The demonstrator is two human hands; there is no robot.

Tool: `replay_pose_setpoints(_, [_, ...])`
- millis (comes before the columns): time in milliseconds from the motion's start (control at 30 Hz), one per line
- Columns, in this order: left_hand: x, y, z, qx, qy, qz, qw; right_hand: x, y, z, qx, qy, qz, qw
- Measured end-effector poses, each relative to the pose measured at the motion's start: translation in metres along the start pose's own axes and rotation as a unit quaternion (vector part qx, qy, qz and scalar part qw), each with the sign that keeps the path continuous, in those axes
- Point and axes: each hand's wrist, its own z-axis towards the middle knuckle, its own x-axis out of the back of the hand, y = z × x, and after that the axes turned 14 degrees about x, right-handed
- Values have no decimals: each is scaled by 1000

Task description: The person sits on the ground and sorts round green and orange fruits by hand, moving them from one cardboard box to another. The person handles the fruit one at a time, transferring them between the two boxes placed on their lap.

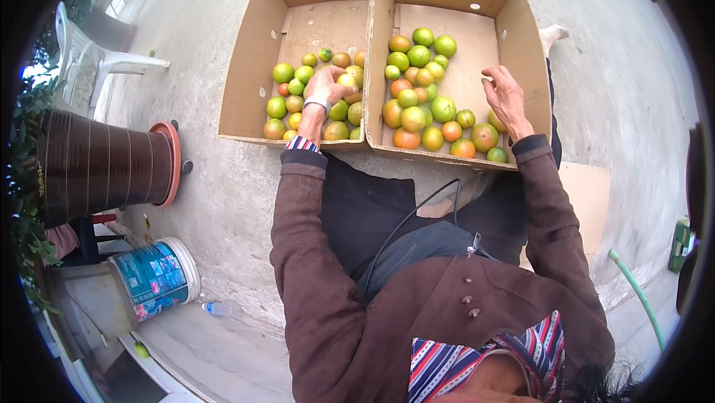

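Observation:
Two open cardboard boxes stand side by side before me, with green, yellowish and orange-tinged tomatoes in the near part of each. In the left box (248,82), my left hand (327,89) has its thumb and fingers around a yellow-green tomato (347,80). Other tomatoes, such as a green one (283,72), lie around that hand. My right hand (504,96) is inside the right box (475,28), near its right wall. Its fingers are bent, thumb apart, with nothing between them. Just below it are a reddish-green tomato (484,137) and a small green one (496,154).
A brown ribbed pot (106,160) with a red rim and a white plastic chair (95,65) are at the left. Below them are a blue-labelled bucket (153,277) and a plastic bottle (220,308). A green hose (637,291) and flat cardboard (584,202) lie at right.

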Motion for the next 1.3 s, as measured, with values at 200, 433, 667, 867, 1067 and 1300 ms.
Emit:
replay_pose_setpoints(200, [-18, 11, -6, -7, -13, 209, 978, -1, 5, -12, -18, -42, -30, 998])
replay_pose_setpoints(433, [-29, 5, 8, -58, -29, 160, 985, 7, -11, -17, -7, -7, -30, 999])
replay_pose_setpoints(667, [-20, 0, 25, -119, 190, -76, 972, 1, -5, -27, -66, -172, -65, 981])
replay_pose_setpoints(867, [-28, 98, -10, -142, 171, -392, 893, -19, 6, -29, 7, -337, -108, 935])
replay_pose_setpoints(1067, [-57, 115, 0, -163, 126, -447, 870, -55, 10, -22, 69, -462, -125, 875])
replay_pose_setpoints(1300, [-62, 119, -18, -202, -39, -397, 895, -31, 6, -5, 19, -368, -92, 925])
